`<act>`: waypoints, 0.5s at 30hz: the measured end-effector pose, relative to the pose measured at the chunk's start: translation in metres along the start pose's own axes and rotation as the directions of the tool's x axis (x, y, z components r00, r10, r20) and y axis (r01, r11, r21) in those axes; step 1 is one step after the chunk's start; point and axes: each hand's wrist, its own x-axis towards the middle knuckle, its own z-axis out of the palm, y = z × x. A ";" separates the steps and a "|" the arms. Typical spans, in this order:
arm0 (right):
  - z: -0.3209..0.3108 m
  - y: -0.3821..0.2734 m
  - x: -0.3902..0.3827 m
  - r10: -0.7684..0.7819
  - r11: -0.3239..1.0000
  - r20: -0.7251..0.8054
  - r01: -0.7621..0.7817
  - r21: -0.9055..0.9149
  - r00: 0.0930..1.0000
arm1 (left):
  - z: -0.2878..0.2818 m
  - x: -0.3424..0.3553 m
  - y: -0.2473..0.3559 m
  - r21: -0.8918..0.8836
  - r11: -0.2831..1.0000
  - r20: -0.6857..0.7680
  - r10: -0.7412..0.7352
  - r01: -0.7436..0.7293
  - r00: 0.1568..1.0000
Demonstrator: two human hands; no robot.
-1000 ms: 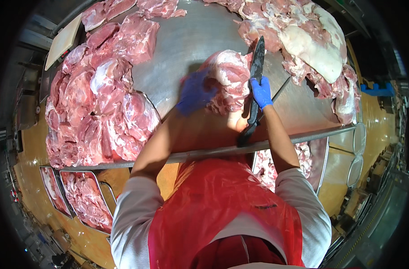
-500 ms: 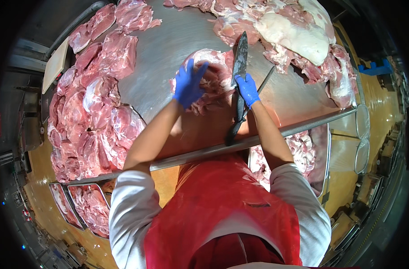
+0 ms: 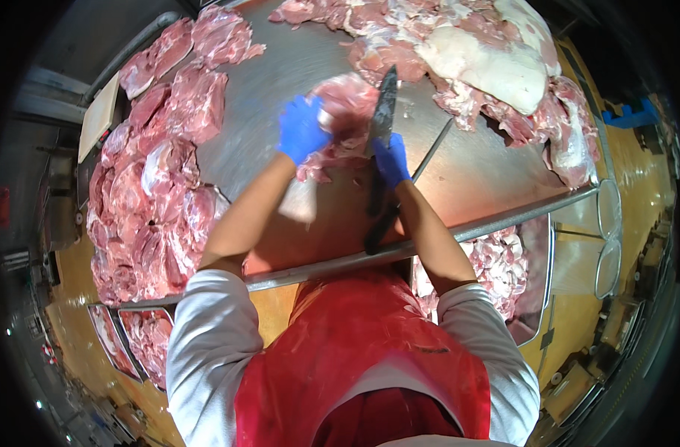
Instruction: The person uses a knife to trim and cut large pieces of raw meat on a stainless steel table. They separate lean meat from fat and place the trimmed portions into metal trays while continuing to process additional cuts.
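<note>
My left hand [image 3: 301, 128], in a blurred blue glove, is closed on the left edge of a piece of pink and white meat [image 3: 348, 104] in the middle of the steel table [image 3: 261, 89]. My right hand [image 3: 391, 159], also gloved in blue, grips a large dark knife [image 3: 385, 108] at the right of that piece, blade pointing away from me. Beside this hand a long thin steel rod [image 3: 436, 143] with a black handle lies diagonally, its lower part partly behind the hand and forearm.
Many meat pieces are heaped along the left [image 3: 143, 223] and far right [image 3: 489, 63]. A pale board [image 3: 96, 119] is beyond the left heap. Trays of meat [image 3: 148, 343] stand below the table's near edge at both sides. A blue plastic object [image 3: 629, 113] is at far right.
My left hand's spread fingers have come together on the meat, which is now blurred by movement. My right hand and the knife have shifted left in the view, as the camera view moved too.
</note>
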 end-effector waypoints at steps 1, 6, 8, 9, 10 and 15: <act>0.000 0.006 0.000 -0.028 1.000 -0.099 0.028 -0.008 0.995 | 0.002 -0.026 0.015 0.033 0.997 -0.109 0.077 -0.074 0.991; -0.011 0.012 -0.009 -0.110 0.992 -0.225 0.093 -0.083 0.968 | 0.007 -0.086 0.017 -0.373 0.914 -0.395 -0.002 -0.159 0.919; -0.009 0.006 -0.017 -0.103 0.992 -0.237 0.083 -0.095 0.966 | -0.003 -0.109 0.012 -0.392 0.908 -0.393 -0.023 -0.145 0.919; -0.012 0.001 -0.019 -0.109 0.991 -0.251 0.086 -0.102 0.962 | -0.009 -0.116 0.008 -0.401 0.904 -0.401 -0.027 -0.149 0.916; -0.017 0.009 -0.014 -0.091 0.991 -0.262 0.062 -0.116 0.961 | -0.008 -0.126 -0.003 -0.506 0.862 -0.223 -0.133 0.002 0.966; -0.013 0.022 -0.010 -0.162 0.976 -0.297 0.109 -0.189 0.941 | -0.016 -0.143 -0.058 -0.475 0.792 0.346 -0.233 0.384 0.909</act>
